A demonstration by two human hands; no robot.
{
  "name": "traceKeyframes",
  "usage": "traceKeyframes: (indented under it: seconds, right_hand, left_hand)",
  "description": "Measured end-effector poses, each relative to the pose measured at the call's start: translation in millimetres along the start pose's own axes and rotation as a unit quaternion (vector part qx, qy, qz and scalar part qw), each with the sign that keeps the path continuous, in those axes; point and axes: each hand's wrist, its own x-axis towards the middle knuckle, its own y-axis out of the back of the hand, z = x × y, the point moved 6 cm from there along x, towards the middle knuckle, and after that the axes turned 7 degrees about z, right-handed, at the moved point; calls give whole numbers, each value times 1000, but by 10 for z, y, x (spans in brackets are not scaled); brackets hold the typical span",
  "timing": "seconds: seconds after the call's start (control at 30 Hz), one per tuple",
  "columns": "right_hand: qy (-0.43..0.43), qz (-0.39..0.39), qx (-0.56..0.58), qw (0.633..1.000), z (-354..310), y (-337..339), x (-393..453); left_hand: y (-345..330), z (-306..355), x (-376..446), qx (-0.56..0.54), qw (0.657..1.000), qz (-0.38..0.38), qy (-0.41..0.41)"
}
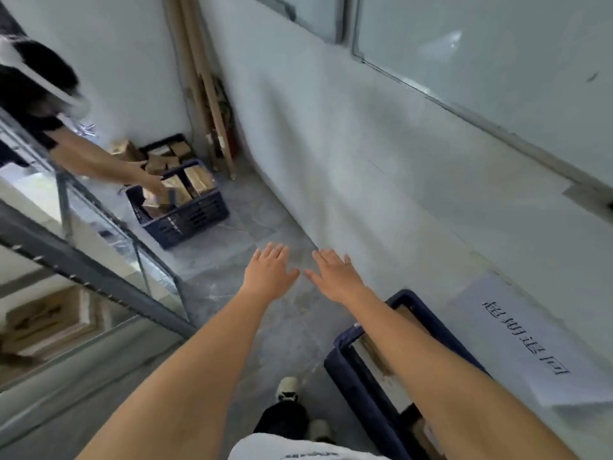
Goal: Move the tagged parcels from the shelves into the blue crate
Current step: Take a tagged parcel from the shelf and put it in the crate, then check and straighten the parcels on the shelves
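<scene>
Both arms reach forward over the floor (pixel 265 224), palms down. The left hand (pixel 269 271) and the right hand (pixel 333 275) lie flat with fingers spread; each grip is wide apart, holding nothing and touching nothing. The thumbs point toward each other, close but apart.

Taking the near crate (pixel 360 376) as landmark: it stands on the floor below the right forearm, which crosses over its top. It is dark blue, and parcels (pixel 373 350) show inside it, partly hidden by the arm. Just right of the crate a white sheet (pixel 527 340) with printed characters lies against the wall (pixel 381 144). Left of the crate, across the floor, stand grey metal shelves (pixel 99 270), with a brown parcel blurred on a low level. Far beyond the crate, by the corner, a second crate (pixel 192 217) holds brown boxes (pixel 199 180); another person's hand (pixel 154 184) reaches into it. A shoe (pixel 288 388) shows just left of the near crate.
</scene>
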Motion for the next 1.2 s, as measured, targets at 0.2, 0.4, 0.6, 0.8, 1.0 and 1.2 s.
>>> traceKeyframes:
  seconds: [0.2, 0.4, 0.6, 0.8, 1.0, 1.2]
  right_hand:
    - [163, -21, -17, 986, -1676, -57, 106]
    - [304, -68, -17, 950, -3509, -362, 30]
    - [360, -119, -43, 924, -4692, -899, -128]
    - [384, -136, -57, 911, -5442, -1241, -131]
    - [445, -142, -77, 881, -6181, -1399, -23]
    - [500, -147, -112, 846, -7139, -1689, 197]
  left_hand:
    - [347, -1379, -907, -55, 982, 39, 175]
    - [524, -3036, -2280, -71, 922, 75, 374]
    - [478, -4059, -3480, -75, 888, 106, 442]
    - [313, -4576, -3897, -119, 860, 110, 484]
    - [215, -5138, -3993, -135, 840, 110, 514]
    - [330, -5886, -4248, -124, 807, 132, 562]
